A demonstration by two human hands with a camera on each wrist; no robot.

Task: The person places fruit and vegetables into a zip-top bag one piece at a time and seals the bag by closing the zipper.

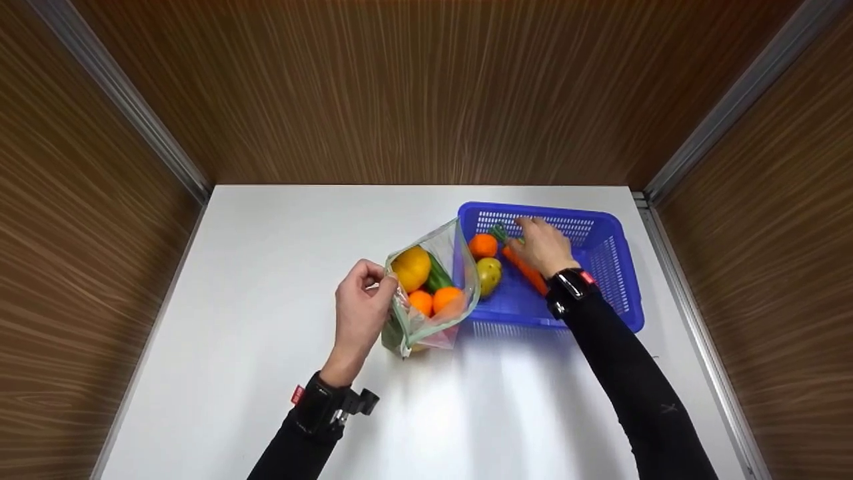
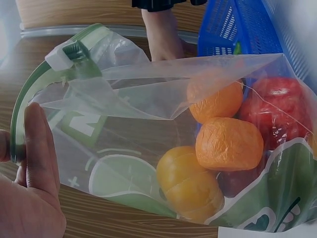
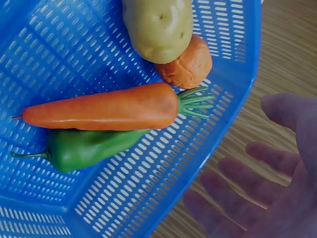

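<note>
Now the left hand (image 1: 360,303) pinches the rim of the bag (image 1: 433,293), holding it open beside the basket (image 1: 616,267) on the table (image 1: 266,267). Over there, the right hand (image 1: 543,245) hovers with fingers spread loosely above the carrot (image 3: 104,106) and green pepper (image 3: 84,148), gripping nothing.
</note>
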